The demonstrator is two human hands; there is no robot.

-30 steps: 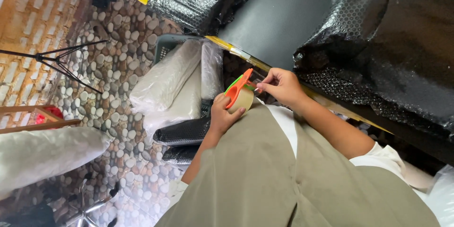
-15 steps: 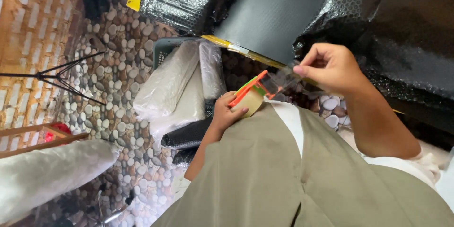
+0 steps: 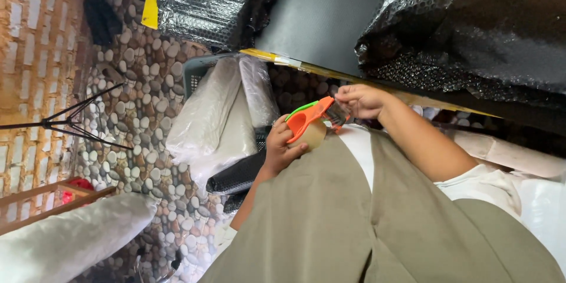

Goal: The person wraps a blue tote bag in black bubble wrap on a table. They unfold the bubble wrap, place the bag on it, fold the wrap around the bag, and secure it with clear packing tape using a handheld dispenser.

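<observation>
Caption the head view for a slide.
Left hand grips orange plastic tape dispenser; right hand pinches its front edge.

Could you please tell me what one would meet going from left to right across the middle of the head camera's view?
Brick wall → black tripod legs → pebble floor → pale plastic-wrapped bundles → left hand → orange tape dispenser → right hand → black bubble wrap.

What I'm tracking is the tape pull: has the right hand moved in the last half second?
Yes. The right hand came back toward the grey basket, now close by the orange tape dispenser the left hand holds.
</observation>
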